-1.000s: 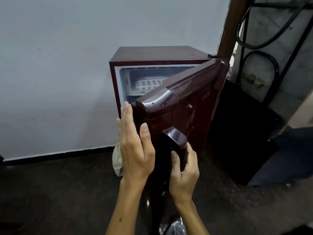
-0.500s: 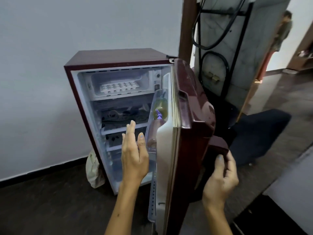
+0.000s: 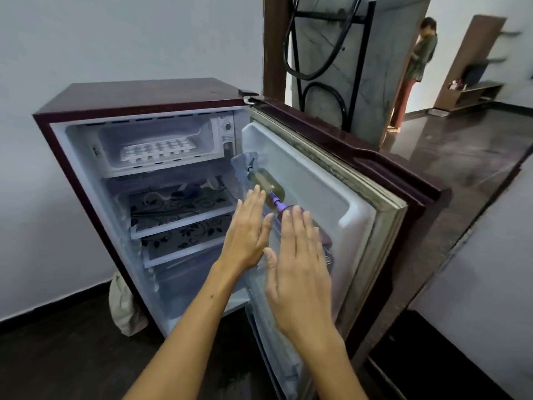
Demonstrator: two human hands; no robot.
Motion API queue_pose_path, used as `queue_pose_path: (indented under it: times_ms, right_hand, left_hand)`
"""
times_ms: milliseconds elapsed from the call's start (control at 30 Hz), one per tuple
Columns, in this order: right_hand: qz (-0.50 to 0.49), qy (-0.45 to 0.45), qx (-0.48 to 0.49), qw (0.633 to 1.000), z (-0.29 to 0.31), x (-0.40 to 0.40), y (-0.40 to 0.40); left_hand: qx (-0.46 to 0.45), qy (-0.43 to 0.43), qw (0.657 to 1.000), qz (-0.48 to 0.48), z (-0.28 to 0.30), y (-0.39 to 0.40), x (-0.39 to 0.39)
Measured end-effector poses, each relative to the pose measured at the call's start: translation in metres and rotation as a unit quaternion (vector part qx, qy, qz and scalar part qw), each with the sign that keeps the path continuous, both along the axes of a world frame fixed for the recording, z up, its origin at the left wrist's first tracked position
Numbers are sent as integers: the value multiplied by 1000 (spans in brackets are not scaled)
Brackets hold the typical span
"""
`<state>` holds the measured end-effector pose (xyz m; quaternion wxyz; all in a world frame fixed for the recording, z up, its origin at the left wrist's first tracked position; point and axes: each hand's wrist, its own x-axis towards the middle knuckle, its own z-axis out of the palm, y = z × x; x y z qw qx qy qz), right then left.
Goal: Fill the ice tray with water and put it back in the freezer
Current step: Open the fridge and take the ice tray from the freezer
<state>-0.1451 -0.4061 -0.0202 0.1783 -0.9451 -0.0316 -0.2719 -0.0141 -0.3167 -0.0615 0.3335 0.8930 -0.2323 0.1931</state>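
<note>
Lying flat in the freezer compartment (image 3: 155, 145) at the top of the small maroon fridge (image 3: 138, 93), the white ice tray (image 3: 157, 150) sits with its long axis running left to right, parallel to the compartment's front edge. Fridge door (image 3: 331, 180): swung wide to the right, bottles in its shelf. Left hand (image 3: 248, 232): fingers straight and together, holding nothing, raised in front of the middle shelves. Right hand (image 3: 300, 252): likewise flat and empty, just beside the left, in front of the door shelf. Tray lies up and to the left of both hands, well apart from them; the left hand is the nearer. Judged next reach: upward and leftward into the compartment.
</note>
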Motion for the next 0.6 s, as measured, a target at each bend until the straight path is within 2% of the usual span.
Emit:
queue_pose_path:
  times_ms: [67,133,400,600]
  right_hand:
    - [-48,92,-52,993,-10,11,-12]
    - [-86,120,-85,985,-18,18,-24]
    - [-169,103,-119,973,-38,40,-74]
    - [-191,79,-125,970,-48,57,-115]
  left_hand:
    - [50,-10,999,-17,-4,-9,10]
    - [89,-23,995,-36,-11,-18,17]
    - [145,-74,986,-35,-31,-61,30]
    - [161,-67,984,-27,-34,-97,35]
